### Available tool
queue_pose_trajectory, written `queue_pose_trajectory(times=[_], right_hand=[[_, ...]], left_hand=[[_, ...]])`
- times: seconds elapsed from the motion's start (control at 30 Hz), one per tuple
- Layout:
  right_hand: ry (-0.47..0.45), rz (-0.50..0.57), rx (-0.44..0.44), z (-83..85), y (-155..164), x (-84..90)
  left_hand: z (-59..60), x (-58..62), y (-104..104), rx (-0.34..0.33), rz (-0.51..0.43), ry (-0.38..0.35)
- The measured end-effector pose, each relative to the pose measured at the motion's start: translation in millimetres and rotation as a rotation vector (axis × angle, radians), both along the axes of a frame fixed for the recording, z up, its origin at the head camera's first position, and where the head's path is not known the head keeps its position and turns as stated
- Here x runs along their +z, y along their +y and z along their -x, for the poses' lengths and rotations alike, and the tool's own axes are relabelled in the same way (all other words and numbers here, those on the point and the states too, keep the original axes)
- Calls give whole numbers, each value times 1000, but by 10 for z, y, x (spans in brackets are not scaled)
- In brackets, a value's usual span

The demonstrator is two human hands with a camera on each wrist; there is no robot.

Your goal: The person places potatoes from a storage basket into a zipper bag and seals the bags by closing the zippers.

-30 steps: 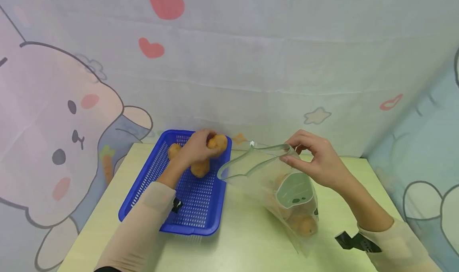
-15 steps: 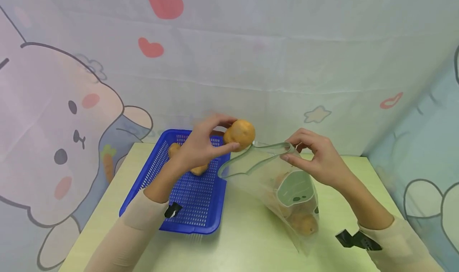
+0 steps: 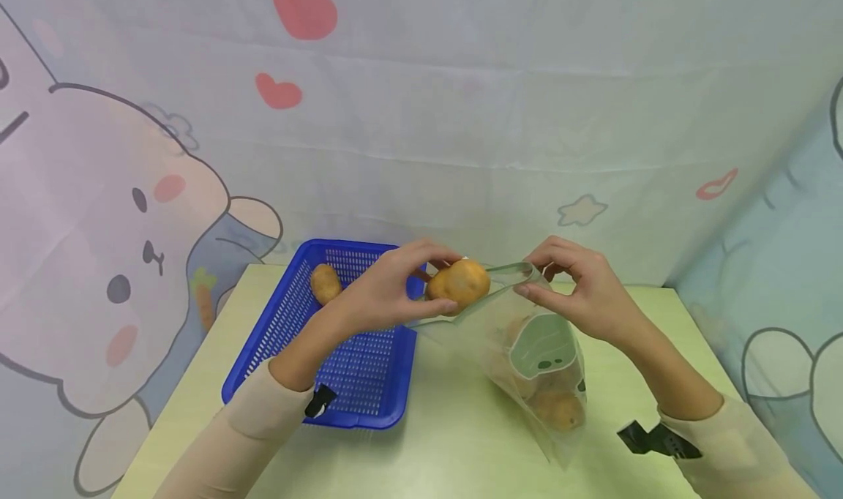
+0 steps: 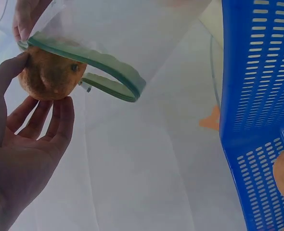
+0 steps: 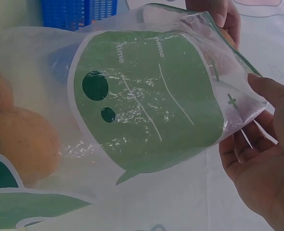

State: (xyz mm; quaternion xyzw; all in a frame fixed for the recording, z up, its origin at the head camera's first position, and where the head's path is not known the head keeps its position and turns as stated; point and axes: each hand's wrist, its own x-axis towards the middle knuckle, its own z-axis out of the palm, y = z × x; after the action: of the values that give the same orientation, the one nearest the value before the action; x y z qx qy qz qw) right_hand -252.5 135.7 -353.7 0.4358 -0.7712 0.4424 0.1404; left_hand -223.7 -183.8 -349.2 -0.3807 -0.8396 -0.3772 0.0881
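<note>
Potatoes already sit at the bottom of the clear zip bag (image 3: pixel 527 338), and one potato in the basket (image 3: pixel 326 282) is left in the blue basket (image 3: pixel 342 382) on the desk (image 3: pixel 448 440). The left hand (image 3: pixel 388 294) grasps a potato (image 3: pixel 459 284) right at the bag's mouth (arm stretched across). The right hand (image 3: pixel 579 294) pinches the rim open.

A blue basket (image 3: pixel 276 338), tan-orange potatoes (image 3: pixel 459 283), and a clear bag (image 3: pixel 527 353) with a green label.
</note>
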Motion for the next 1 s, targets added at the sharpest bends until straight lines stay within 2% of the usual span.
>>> queue_pose_trajectory(times=[0.27, 0.57, 0.67, 0.83, 1.0], right_hand=[[-3, 7, 9, 4, -7, -23], [25, 20, -5, -19, 2, -10], [35, 18, -17, -28, 15, -16], [36, 23, -22, -30, 24, -16], [48, 28, -36, -40, 23, -5]], left_hand=[[-29, -65, 49, -3, 43, -35], [-3, -108, 48, 30, -9, -37], [11, -181, -14, 80, -68, -41], [69, -307, -217, 223, -167, -60], [225, -427, -485, 340, -144, -146]])
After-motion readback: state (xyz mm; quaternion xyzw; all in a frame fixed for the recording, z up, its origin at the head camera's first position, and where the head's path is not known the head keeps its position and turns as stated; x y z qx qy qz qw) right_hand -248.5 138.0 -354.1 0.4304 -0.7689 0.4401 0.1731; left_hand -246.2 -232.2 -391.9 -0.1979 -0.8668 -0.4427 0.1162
